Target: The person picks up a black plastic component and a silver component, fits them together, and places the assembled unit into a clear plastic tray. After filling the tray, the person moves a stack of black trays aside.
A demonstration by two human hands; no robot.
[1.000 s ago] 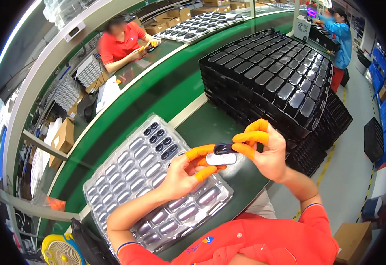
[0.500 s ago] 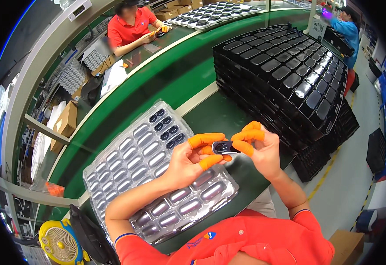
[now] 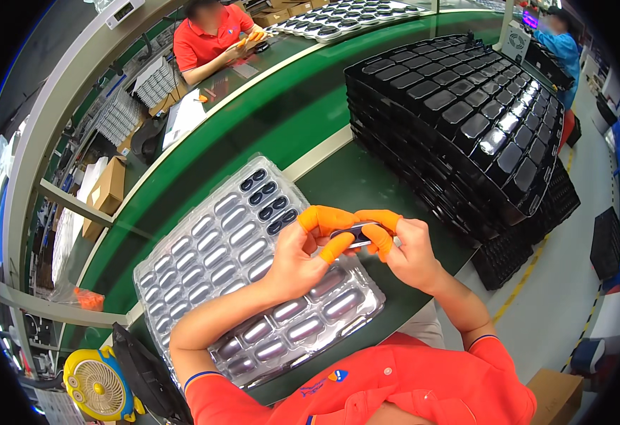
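Observation:
Between my hands, above the right edge of a clear plastic tray (image 3: 214, 256), is a small dark oval part with a silvery rim (image 3: 357, 233). My left hand (image 3: 301, 249) pinches its left end with orange-covered thumb and fingers. At its other end, the orange-covered thumb and index finger of my right hand (image 3: 408, 248) close on it too. The part is tilted, and fingertips cover much of it. Rows of oval pockets fill the tray. Several black oval pieces (image 3: 262, 193) sit in pockets at its far right corner; the other visible pockets look shiny and bare.
A tall stack of black pocketed trays (image 3: 459, 106) stands to the right on the bench. Beyond the bench runs a green conveyor belt (image 3: 253, 138). Across it sits a person in a red shirt (image 3: 211, 42). A yellow fan (image 3: 97, 384) is at lower left.
My right hand has moved slightly left and my fingers have closed further round the oval part. The part has turned, so its open dark face shows less.

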